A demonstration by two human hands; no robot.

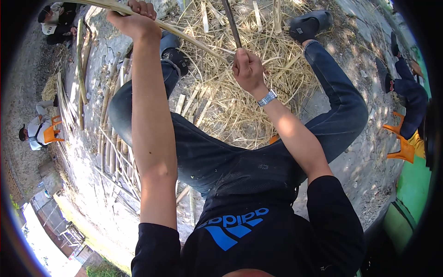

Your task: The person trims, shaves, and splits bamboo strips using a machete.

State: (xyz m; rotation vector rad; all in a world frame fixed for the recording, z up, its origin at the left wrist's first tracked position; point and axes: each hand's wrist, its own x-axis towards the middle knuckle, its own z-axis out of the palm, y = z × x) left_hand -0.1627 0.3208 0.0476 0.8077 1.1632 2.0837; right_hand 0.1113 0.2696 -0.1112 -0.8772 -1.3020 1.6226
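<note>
My left hand (136, 21) is raised at the top left, its fingers closed round a long pale bamboo strip (189, 39). The strip slants down to the right, and its lower end comes close to my right hand. That hand (249, 70), with a metal watch on the wrist, is closed round the lower end of a long, narrow, dark knife (231, 23). Its blade points up and away, and the far end is cut off by the picture's top edge. Below both hands lies a heap of pale bamboo shavings (281, 78), spread between my feet.
Several bamboo poles (110, 124) lie on the ground at my left, with split strips beside them. Seated people are at the far left, one on an orange chair (53, 131). Another person sits at the right on an orange chair (400, 148), near a green wall (410, 184).
</note>
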